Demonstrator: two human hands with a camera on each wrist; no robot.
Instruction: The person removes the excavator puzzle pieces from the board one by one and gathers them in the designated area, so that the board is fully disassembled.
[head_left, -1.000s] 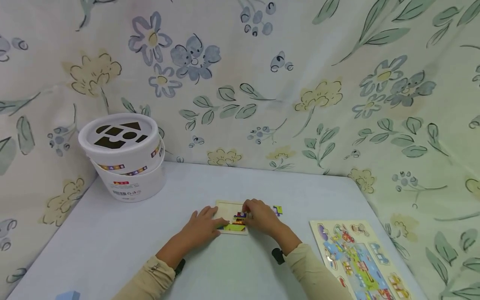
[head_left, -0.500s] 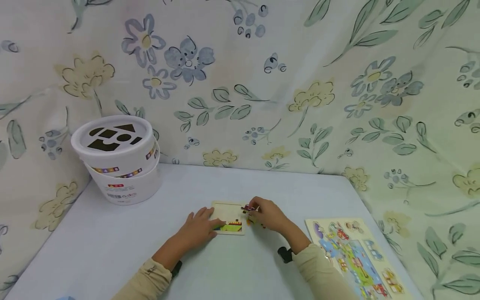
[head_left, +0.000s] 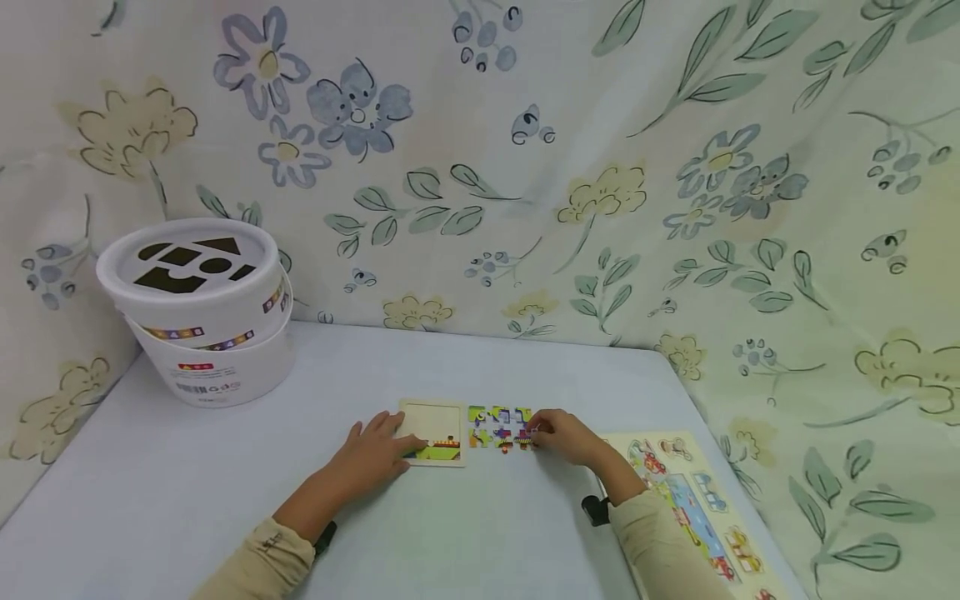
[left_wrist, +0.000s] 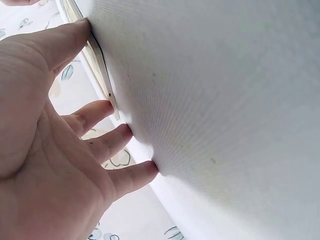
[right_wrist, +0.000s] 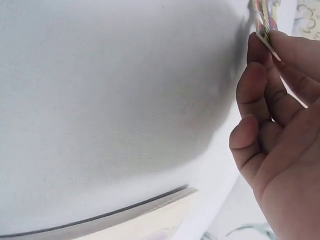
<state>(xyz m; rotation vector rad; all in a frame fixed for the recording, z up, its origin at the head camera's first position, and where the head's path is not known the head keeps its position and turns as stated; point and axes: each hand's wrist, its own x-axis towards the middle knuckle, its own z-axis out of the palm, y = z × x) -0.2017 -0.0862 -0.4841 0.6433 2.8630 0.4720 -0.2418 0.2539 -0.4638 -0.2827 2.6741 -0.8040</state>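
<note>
A small wooden puzzle tray [head_left: 435,417] lies on the white table in the head view, with green and red picture pieces along its bottom. My left hand [head_left: 367,457] rests on its left side, thumb reaching over the lower part. In the left wrist view, the straight fingers of this hand [left_wrist: 60,130] touch the tray edge [left_wrist: 102,70] and the tabletop. Right of the tray, several colourful jigsaw pieces [head_left: 480,427] lie in two rows. At their right end my right hand [head_left: 572,437] pinches a jigsaw piece [right_wrist: 265,22] between thumb and index finger, close above the table.
A white bucket [head_left: 202,358] with shape holes in its lid stands at the back left. A larger picture puzzle board [head_left: 705,500] lies at the right, partly under my right forearm. A floral cloth [head_left: 450,167] hangs behind the table.
My right hand has carried a jigsaw piece from the tray rightwards to the loose pieces. The left hand still rests on the tray. The head view has turned slightly right.
</note>
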